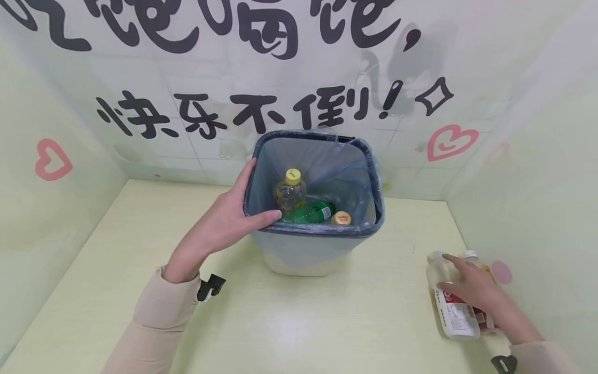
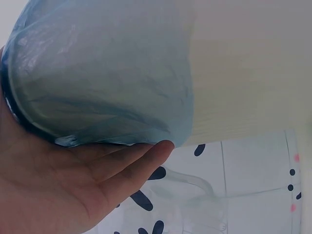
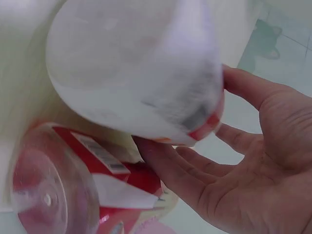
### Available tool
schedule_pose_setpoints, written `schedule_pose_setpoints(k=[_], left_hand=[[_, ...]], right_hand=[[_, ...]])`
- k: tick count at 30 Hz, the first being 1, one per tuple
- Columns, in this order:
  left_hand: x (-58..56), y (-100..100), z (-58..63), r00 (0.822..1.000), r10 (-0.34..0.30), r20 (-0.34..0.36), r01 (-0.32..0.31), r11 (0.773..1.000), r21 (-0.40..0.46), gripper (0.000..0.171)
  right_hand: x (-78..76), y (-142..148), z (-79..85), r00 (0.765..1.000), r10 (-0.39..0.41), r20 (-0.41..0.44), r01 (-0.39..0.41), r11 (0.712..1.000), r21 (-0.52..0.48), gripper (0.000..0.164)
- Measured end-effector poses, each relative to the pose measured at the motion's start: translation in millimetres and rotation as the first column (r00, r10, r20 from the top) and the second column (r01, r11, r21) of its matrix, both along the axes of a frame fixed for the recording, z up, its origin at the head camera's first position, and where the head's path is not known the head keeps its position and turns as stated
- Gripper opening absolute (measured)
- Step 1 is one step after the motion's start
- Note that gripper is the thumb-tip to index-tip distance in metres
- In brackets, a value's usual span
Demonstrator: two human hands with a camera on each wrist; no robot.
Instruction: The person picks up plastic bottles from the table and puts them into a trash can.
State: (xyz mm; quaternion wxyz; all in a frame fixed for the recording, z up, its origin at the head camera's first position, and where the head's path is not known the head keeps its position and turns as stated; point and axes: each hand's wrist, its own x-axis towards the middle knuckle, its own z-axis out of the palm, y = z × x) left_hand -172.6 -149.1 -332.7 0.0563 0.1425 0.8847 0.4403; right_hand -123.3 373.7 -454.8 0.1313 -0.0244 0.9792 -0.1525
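A trash can (image 1: 303, 254) with a blue translucent liner (image 1: 322, 161) stands on the table. My left hand (image 1: 229, 215) holds its left rim, thumb over the front edge and fingers along the outer side. The fingers (image 2: 141, 168) lie against the liner in the left wrist view. At the right, my right hand (image 1: 476, 288) grips a plastic bottle (image 1: 460, 319) with a white and red label, thumb on one side and fingers on the other. Beside it is another bottle with a red label (image 3: 112, 161), its base turned toward the right wrist camera.
Inside the can are a yellow-capped bottle (image 1: 290, 195), a green bottle (image 1: 313, 212) and a round yellowish cap (image 1: 342, 217). A wall with black lettering (image 1: 261, 111) rises behind it. Pale side walls bound the table (image 1: 289, 322) left and right.
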Motion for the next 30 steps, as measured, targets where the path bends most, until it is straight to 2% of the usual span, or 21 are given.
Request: schedule_pose_setpoints(k=[23,27,30], left_hand=[[1.6,-2,1.5,1.0,-0.003,-0.004,0.003,1.0,0.006,0.108],[0.8,-2,1.9,1.0,-0.004,0.0,0.004,1.0,0.004,0.109],[0.0,-1,1.9,1.0,-0.005,0.007,0.005,1.0,0.007,0.109]], right_hand=[[-1.7,-4,3.7,0.997,-0.043,0.062,0.045,0.999,-0.025,0.088],[-1.9,-3,3.0,0.997,-0.048,0.057,0.05,0.999,-0.021,0.088],[-5.1,-4,8.6,0.999,-0.033,0.041,0.034,0.999,-0.027,0.086]])
